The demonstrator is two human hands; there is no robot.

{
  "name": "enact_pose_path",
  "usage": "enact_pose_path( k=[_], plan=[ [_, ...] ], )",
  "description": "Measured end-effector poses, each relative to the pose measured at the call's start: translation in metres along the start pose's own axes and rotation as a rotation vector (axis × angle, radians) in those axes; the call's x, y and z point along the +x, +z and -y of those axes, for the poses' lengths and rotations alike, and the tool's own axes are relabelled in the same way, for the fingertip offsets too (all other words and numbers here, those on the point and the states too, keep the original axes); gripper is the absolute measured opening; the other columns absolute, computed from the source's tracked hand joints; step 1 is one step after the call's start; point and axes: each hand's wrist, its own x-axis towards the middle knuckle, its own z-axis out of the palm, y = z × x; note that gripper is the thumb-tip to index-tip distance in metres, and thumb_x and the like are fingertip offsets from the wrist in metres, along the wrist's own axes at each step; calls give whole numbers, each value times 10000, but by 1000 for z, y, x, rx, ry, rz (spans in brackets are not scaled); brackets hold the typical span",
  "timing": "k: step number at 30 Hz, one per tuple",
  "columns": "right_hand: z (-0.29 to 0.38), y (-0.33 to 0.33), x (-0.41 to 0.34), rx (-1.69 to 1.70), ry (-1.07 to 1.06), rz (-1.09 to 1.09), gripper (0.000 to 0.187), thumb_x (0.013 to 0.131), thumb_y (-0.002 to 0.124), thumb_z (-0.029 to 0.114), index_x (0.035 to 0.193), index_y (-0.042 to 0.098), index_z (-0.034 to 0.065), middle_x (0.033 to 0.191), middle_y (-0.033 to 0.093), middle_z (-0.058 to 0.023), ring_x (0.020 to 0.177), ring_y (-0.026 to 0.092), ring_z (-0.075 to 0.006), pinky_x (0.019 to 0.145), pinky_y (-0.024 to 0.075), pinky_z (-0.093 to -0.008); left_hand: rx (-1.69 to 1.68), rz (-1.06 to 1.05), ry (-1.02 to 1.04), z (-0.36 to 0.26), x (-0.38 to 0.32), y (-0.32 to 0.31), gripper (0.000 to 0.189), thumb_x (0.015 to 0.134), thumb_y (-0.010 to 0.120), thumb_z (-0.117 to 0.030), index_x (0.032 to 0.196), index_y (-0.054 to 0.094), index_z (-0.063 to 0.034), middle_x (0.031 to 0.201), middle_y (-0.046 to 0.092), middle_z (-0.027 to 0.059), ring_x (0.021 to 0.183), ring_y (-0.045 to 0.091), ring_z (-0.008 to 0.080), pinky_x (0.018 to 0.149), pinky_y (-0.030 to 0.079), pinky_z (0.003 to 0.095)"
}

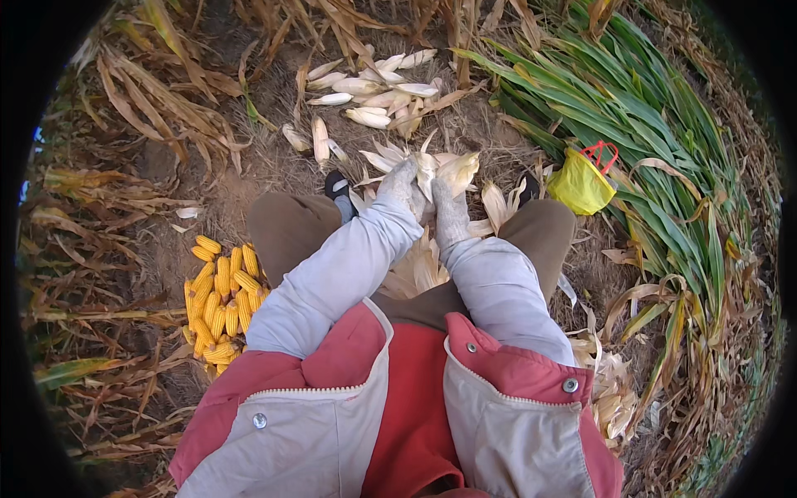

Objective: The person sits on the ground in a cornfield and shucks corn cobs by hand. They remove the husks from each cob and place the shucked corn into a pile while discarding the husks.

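Pale gloves cover both of my hands, which are close together between my bent knees. My left hand [400,182] grips a corn ear in dry, pale husk [426,173] from the left. On its other side, my right hand [449,208] holds the same husk, thumb pointing up. Some husk leaves splay outward above my fingers; the kernels are hidden from view. Loose husks [414,267] lie on the ground below my wrists. Just beyond my hands is a pile of unhusked corn ears [380,87], with a few more ears [320,140] nearer my left shoe.
Bare yellow corn cobs [221,299] are heaped at my left. A yellow bag with red handles [582,183] stands beyond my right knee, against cut green corn stalks [622,118]. More husks [610,392] lie at my right side. Dry corn plants [155,93] rise at the left.
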Motion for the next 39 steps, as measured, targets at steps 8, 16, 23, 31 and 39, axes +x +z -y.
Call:
enact_pose_path(
  k=[8, 16, 23, 31, 39],
  plan=[
    [-27, -32, 56, 493, 57, -58, 587, 911, 683, 379, 1340, 497, 24, 1185, 611, -138, 1047, 624, -290, 890, 544, -446, 581, 290, -219, 8, -41, 13, 389, 1031, 489, -266, 1289, 533, 21, 1217, 610, 182, 1102, 628, 270, 974, 520, 392],
    [7, -25, 46, 459, -107, -171, 570, 860, 743, 284, 1321, 517, 35, 1124, 629, -118, 967, 636, -240, 846, 535, -365, 1274, 469, -298, -29, -77, -44, 255, 977, 585, -212, 1146, 615, -24, 971, 645, 40, 819, 611, 107, 781, 520, 265],
    [13, -8, 19, -66, -212, 43, 596, 830, 767, 206, 1344, 528, 21, 1185, 640, -100, 1027, 625, -201, 898, 499, -310, 1597, 213, 332, -67, -21, -9, 309, 927, 652, -288, 1071, 660, -15, 905, 665, 63, 867, 622, 164, 798, 500, 312],
    [19, 1, -2, -473, -271, 134, 716, 735, 810, 313, 1313, 535, -8, 1190, 651, -155, 1088, 619, -243, 962, 474, -344, 1907, 224, 508, -63, 2, 43, 488, 862, 622, -413, 1098, 688, 9, 1044, 686, 199, 1006, 656, 342, 904, 494, 399],
    [26, 4, -8, -610, -296, 144, 733, 735, 819, 330, 1318, 528, -6, 1204, 634, -150, 1100, 604, -244, 963, 466, -344, 2090, 152, 573, -62, 11, 27, 409, 867, 601, -362, 1026, 672, 7, 997, 676, 224, 977, 651, 362, 879, 500, 414]
  ],
)
